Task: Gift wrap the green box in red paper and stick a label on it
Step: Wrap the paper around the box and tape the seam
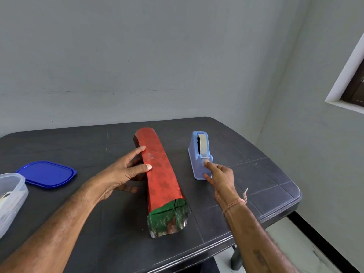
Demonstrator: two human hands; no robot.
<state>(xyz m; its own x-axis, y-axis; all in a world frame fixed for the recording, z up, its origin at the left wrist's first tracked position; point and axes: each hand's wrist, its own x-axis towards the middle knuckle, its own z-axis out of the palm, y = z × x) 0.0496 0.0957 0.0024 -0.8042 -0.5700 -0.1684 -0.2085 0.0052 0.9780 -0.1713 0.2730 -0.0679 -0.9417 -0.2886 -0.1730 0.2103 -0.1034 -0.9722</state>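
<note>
The dark table (256,174) is filling the lower half of the frame. The green box (167,219) is lying at its centre, running from mid-frame toward the bottom and sleeved in red paper (161,180), with its near end showing green. It is looking long, light and rigid, and the foil slick and easily creased, so flat pressure at mid-length seems safest. The left hand (122,170) is pressing there, grip spread. Right of centre, the right hand (221,177) is touching the tape dispenser (199,154); whether its grip is pinching tape I cannot tell.
</note>
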